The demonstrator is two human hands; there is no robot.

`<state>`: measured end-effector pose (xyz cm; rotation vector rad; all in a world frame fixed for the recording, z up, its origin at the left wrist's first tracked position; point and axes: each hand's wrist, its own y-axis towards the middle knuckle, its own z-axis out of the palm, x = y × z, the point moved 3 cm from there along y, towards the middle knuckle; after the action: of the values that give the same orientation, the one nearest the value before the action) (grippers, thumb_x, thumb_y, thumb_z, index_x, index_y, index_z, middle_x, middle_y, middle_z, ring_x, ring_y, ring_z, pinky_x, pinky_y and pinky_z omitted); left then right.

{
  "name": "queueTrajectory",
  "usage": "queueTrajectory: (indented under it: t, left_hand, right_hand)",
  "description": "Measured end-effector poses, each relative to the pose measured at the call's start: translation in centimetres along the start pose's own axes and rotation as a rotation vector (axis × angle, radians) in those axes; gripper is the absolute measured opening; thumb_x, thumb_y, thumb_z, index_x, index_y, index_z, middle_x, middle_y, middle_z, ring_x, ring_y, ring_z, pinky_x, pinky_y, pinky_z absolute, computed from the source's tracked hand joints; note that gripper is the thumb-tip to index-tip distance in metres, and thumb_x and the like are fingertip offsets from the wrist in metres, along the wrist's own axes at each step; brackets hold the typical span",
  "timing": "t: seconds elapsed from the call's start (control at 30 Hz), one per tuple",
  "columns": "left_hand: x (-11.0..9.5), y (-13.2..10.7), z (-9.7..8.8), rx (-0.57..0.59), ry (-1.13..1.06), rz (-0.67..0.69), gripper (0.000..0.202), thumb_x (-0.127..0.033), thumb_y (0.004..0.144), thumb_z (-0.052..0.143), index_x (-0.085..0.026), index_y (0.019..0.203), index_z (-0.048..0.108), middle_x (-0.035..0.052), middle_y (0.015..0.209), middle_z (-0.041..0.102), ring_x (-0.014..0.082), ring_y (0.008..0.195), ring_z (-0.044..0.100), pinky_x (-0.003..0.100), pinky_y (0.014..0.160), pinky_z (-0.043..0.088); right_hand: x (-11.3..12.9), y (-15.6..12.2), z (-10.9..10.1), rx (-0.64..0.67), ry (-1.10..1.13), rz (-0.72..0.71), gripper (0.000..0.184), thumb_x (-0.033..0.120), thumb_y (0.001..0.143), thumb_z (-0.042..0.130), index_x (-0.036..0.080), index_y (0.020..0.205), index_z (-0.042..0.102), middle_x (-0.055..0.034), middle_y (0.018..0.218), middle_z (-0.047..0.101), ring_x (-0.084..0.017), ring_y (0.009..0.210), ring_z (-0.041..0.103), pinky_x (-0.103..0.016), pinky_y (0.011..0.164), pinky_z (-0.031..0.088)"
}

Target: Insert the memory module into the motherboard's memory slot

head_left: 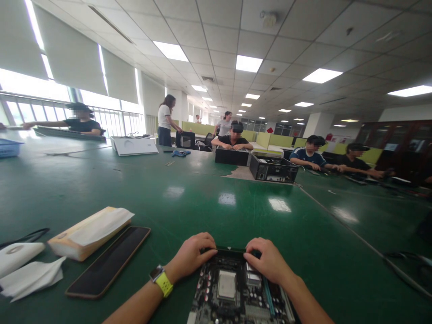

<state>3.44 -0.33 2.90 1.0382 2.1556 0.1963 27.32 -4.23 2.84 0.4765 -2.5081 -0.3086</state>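
Observation:
A motherboard point(238, 305) lies on the green table right in front of me, with a square metal-topped processor point(227, 285) in its socket. Along its far edge runs a narrow dark strip point(230, 253); whether it is a separate part or belongs to the board I cannot tell. My left hand point(198, 252) pinches the strip's left end, thumb and fingers closed. At the other end, my right hand point(266, 258) has its fingertips closed on the strip. A yellow-green watch band point(164, 283) is around my left wrist.
Left of the board lie a dark phone point(110, 261), a tissue pack point(89, 234), a crumpled tissue point(32, 279) and a white device point(18, 257). Open computer cases point(273, 170) stand across the table point(162, 202). Several people work around it. A cable point(405, 256) lies at right.

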Motion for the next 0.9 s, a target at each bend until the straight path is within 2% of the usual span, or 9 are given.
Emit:
queueTrajectory:
  t: [0.17,0.37,0.6,0.9]
  left_hand:
    - [0.03,0.01,0.10,0.005,0.023,-0.007,0.016,-0.027,0.087,0.057,-0.019,0.081,0.068,0.0031,0.087,0.065,0.0160,0.083,0.060,0.025,0.078,0.046]
    - [-0.11,-0.01,0.14,-0.010,0.058,-0.008,0.011,-0.026,0.085,0.059,-0.021,0.083,0.069,0.0024,0.089,0.065,0.0165,0.087,0.059,0.025,0.079,0.046]
    - [-0.52,0.16,-0.11,0.032,0.171,0.002,0.011,-0.025,0.085,0.059,-0.021,0.082,0.069,0.0026,0.089,0.066,0.0176,0.086,0.058,0.026,0.077,0.045]
    - [-0.90,0.22,-0.26,0.067,0.280,0.006,0.014,-0.026,0.085,0.058,-0.019,0.077,0.066,0.0025,0.085,0.064,0.0176,0.084,0.057,0.025,0.073,0.044]
  right_hand:
    - [0.17,-0.02,0.09,-0.002,0.001,0.000,0.007,0.027,0.078,0.061,0.023,0.077,0.067,-0.0006,0.083,0.069,-0.019,0.082,0.059,-0.030,0.078,0.042]
    - [0.34,-0.02,0.06,-0.020,0.020,-0.031,0.012,0.025,0.081,0.058,0.022,0.073,0.067,-0.0012,0.080,0.068,-0.018,0.080,0.059,-0.030,0.077,0.042]
    - [0.72,-0.01,0.08,-0.028,0.036,-0.071,0.013,0.024,0.082,0.057,0.022,0.076,0.068,-0.0005,0.081,0.069,-0.017,0.080,0.058,-0.029,0.077,0.041]
    - [0.73,-0.02,0.11,-0.016,0.000,-0.012,0.013,0.028,0.083,0.057,0.023,0.078,0.069,-0.0002,0.083,0.070,-0.018,0.082,0.059,-0.028,0.078,0.041]
